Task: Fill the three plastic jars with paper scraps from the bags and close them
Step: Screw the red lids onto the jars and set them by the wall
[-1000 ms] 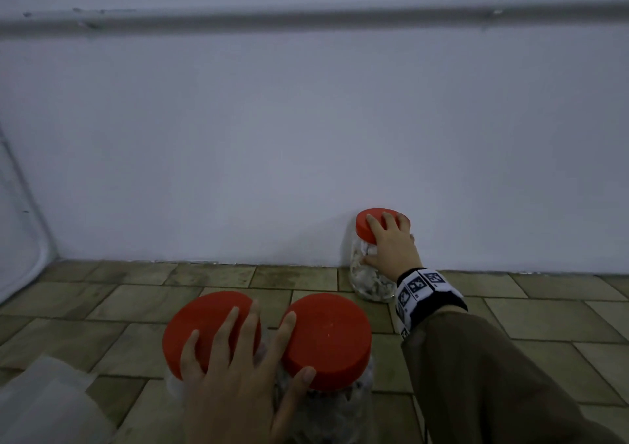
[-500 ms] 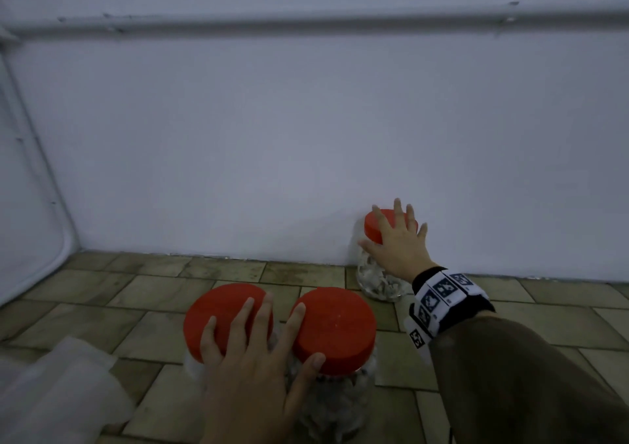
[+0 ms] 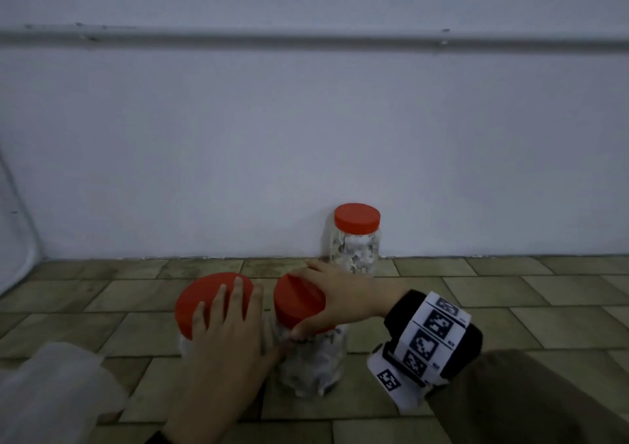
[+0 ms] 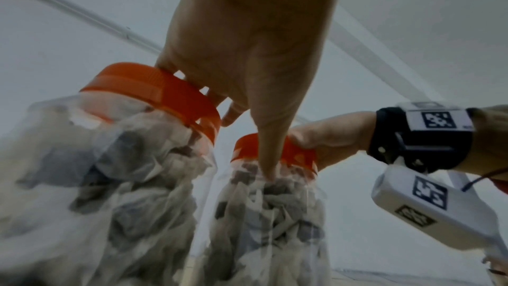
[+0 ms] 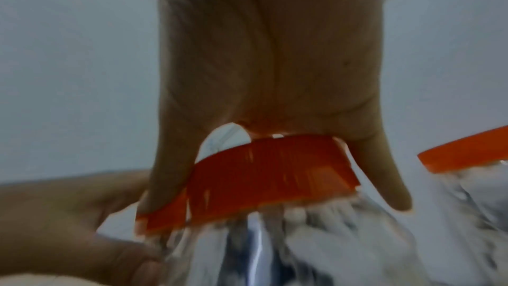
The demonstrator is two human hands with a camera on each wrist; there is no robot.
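1. Head view: all three jars are filled with paper scraps and wear red lids. The far jar (image 3: 356, 239) stands alone against the wall (image 3: 306, 137), with no hand on it. The left jar (image 3: 218, 307) and the middle jar (image 3: 311, 348) stand just beside each other on the tiled floor (image 3: 510, 307). The left hand (image 3: 228, 345) lies on the left jar's lid with its fingers fairly straight and spread, thumb reaching towards the middle jar. The right hand (image 3: 343, 299) curls over the middle jar's lid (image 3: 297, 302), thumb at the near rim.

2. Left wrist view: the left hand (image 4: 247, 40) has its fingers over the left jar's lid (image 4: 165, 92), while its thumb (image 4: 270, 138) runs down across the middle jar's lid onto the clear wall. The right hand (image 4: 329, 136) clasps that lid from the far side.

3. Right wrist view: the right hand (image 5: 269, 62) straddles the ribbed lid (image 5: 269, 173), fingers wrapped down its sides.

4. The step in hand looks like tightening or checking the middle lid. To do it well, brace the jar with the left thumb, press down squarely and turn until it stops; the thin wall may flex.

5. The floor is greenish-brown tile, dimly lit. A pipe (image 3: 306, 40) runs along the pale wall, and a pale, blurred bag (image 3: 51, 392) lies at the near left.
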